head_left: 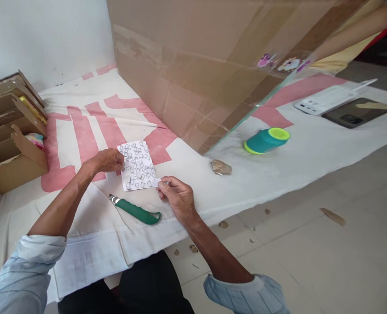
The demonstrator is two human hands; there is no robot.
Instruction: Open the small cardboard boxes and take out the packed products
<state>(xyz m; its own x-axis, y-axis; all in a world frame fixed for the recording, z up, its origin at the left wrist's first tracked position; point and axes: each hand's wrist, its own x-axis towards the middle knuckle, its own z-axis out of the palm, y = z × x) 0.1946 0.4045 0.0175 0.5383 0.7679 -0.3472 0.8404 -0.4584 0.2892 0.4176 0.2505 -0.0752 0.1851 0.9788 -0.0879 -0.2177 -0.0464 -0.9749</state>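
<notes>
A white paper sheet (138,165), covered with many small dark-outlined rectangles, lies on the cloth in front of me. My left hand (107,160) is closed, its fingertips gripping the sheet's left edge. At the lower right corner, my right hand (179,195) pinches the paper between thumb and fingers; a small white bit shows at the fingertips. Just below the sheet rests a utility knife (137,211) with a green handle, its metal tip pointing up and left. Neither hand touches it.
A large taped cardboard box (186,74) stands behind the sheet. Cardboard trays (16,161) are at left. Rightward lie a crumpled brown tape wad (220,167), a teal-and-yellow cylinder (267,140), a dark phone (357,112) and a white device (320,100). Another person's arm (360,32) is at upper right.
</notes>
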